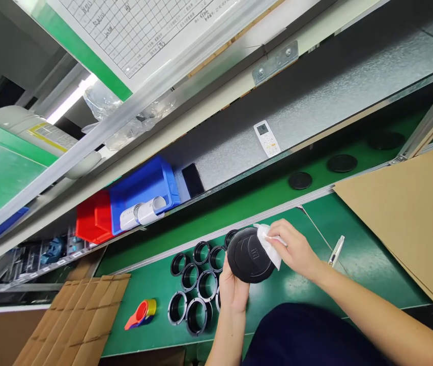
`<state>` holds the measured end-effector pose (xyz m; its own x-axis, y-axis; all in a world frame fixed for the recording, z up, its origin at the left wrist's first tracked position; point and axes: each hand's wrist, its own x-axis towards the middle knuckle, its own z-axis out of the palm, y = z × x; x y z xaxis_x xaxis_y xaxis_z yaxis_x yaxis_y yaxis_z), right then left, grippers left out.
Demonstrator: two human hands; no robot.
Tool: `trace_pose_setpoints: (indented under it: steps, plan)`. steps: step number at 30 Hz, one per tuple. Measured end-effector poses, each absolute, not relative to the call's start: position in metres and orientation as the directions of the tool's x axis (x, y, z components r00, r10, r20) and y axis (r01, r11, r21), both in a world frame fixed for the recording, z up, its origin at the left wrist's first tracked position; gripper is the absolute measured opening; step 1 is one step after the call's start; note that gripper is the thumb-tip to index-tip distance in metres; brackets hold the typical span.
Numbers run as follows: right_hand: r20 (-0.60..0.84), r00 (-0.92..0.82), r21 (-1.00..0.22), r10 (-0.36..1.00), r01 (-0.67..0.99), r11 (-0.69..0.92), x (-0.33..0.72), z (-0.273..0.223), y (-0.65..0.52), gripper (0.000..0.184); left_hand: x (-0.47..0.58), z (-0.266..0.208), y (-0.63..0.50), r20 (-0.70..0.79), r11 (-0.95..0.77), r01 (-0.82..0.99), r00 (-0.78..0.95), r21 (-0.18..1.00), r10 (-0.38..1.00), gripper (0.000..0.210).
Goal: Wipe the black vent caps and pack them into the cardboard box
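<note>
A round black cap (250,260) with a raised mark on its face is held up over the green bench by my left hand (233,290). That hand's fingers go behind the cap and are partly hidden. My right hand (292,249) pinches a white wiping cloth (271,248), which lies against the cap's right upper edge. Several black rings (207,284) stand on the bench to the left of the cap, some of them partly covered by my left hand and the cap.
A utility knife (337,250) lies to the right, near cardboard sheets (403,213). Several black discs (300,180) rest under the shelf. Colored tape rolls (142,311) sit left, by stacked cardboard (75,320). The shelf holds a remote (267,139), a phone (193,180) and a blue bin (143,183).
</note>
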<state>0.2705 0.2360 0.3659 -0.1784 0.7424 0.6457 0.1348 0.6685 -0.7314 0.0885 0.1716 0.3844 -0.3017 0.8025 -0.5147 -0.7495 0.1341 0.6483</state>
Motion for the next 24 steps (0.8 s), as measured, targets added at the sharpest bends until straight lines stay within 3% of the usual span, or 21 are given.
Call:
trace_pose_setpoints:
  steps: [4,8,12,24]
  plan:
    - [0.610,-0.374,-0.732,0.698,0.072,0.678,0.255,0.314,0.198,0.012,0.079,0.396,0.178,-0.403,0.081,-0.637,-0.379,0.767,0.833,0.013]
    - [0.361,-0.551,-0.860,0.752,0.115,0.497,0.252,0.271,0.170,0.019,0.075,0.407,0.181,-0.356,0.053,-0.625,-0.371,0.779,0.858,0.018]
    - [0.203,-0.446,-0.917,0.872,0.227,0.329,0.261,0.259,0.181,0.025,0.080,0.409,0.180,-0.351,0.036,-0.636,-0.377,0.771,0.857,0.015]
    - [0.073,-0.302,-0.958,0.951,0.245,0.151,0.282,0.267,0.199,0.029,0.086,0.402,0.173,-0.447,0.031,-0.754,-0.355,0.656,0.821,0.013]
